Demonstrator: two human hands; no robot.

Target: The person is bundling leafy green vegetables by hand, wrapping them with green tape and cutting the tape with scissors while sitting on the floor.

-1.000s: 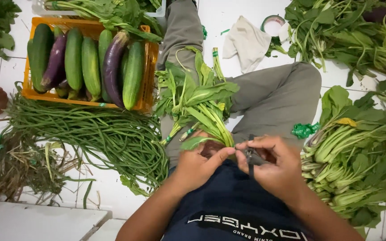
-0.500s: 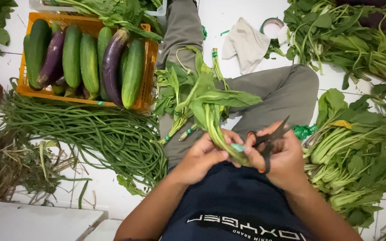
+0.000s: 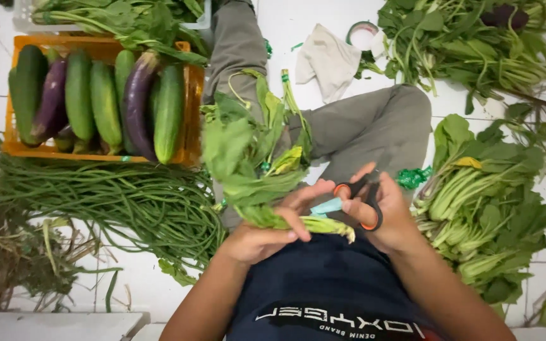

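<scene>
**Greens bunch gripped over the lap**

Greens (image 3: 257,164) held over the lap, stems pointing right, leaves fanning up over the knee. Left hand (image 3: 263,235) wrapped tight round the stems. Right hand (image 3: 383,215) closed through the scissors (image 3: 364,197) handles, just beside the stem ends. Further out: long beans (image 3: 109,202) left, orange crate (image 3: 191,113) of cucumbers (image 3: 102,101) and eggplants (image 3: 135,101) beyond, more spinach (image 3: 488,208) right.

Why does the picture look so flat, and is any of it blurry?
Head view: soft, even light, hardly any shadow on the white floor; the leafy bunch in the left hand looks motion-smeared; the scissors in the right hand stay fairly sharp; the edges bow slightly.
</scene>
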